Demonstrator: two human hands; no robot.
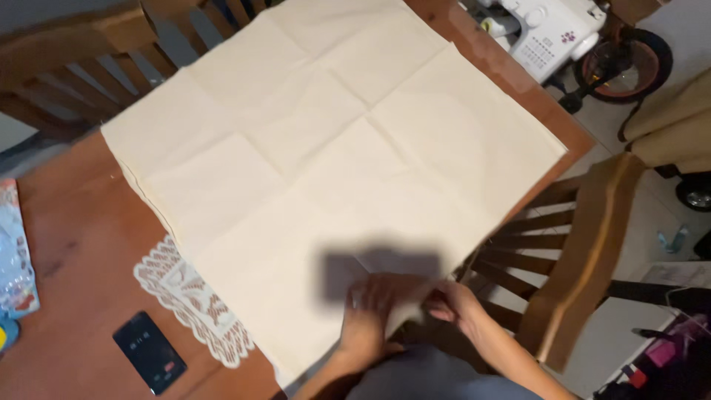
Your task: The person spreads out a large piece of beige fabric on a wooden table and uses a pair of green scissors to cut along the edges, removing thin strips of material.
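Observation:
A large cream cloth point(326, 148) with fold creases lies spread flat over a wooden table point(81, 244). At its near edge both my hands meet. My left hand point(366, 318) rests on the cloth's near corner with fingers bent. My right hand point(452, 304) pinches the cloth edge just beside it, at the table's rim. A dark blurred patch sits above my hands and hides what lies under it.
A white lace doily point(185, 296) peeks from under the cloth at the near left, with a black phone point(149, 352) beside it. A colourful packet point(15, 252) lies at the left edge. Wooden chairs point(578, 252) stand right and behind; a white sewing machine point(548, 30) stands at top right.

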